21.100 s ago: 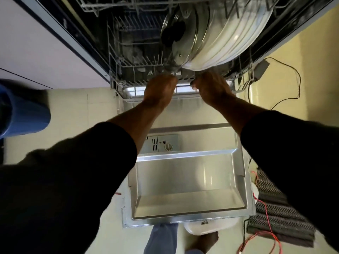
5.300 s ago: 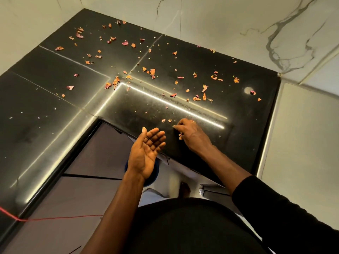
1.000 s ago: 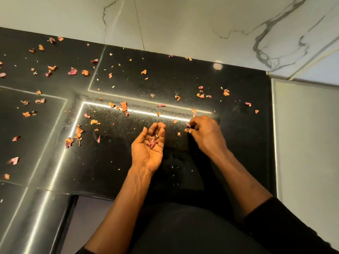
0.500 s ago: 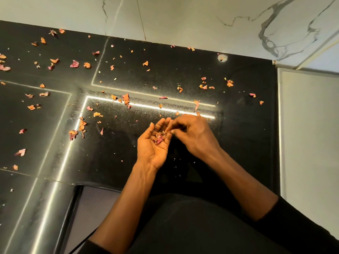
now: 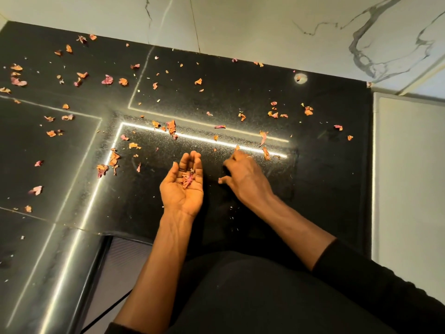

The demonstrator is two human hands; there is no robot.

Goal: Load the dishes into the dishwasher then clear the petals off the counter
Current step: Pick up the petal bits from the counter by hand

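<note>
left grip (image 5: 183, 189) palm up, fingers loose and apart, little heap of petals (image 5: 187, 180) in it | right grip (image 5: 245, 177) just beside, fingers stretched, thumb apart, tip touching one petal (image 5: 237, 147) | loose petals (image 5: 107, 80) all over the black tabletop (image 5: 325, 179), mostly beyond and left of both

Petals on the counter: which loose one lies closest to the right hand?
The small orange petal at the fingertip of the right hand, on the bright reflected strip; the others lie farther off.

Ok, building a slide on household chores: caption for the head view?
Left hand cups a few petals while the right hand reaches toward another petal on the black counter.
</note>
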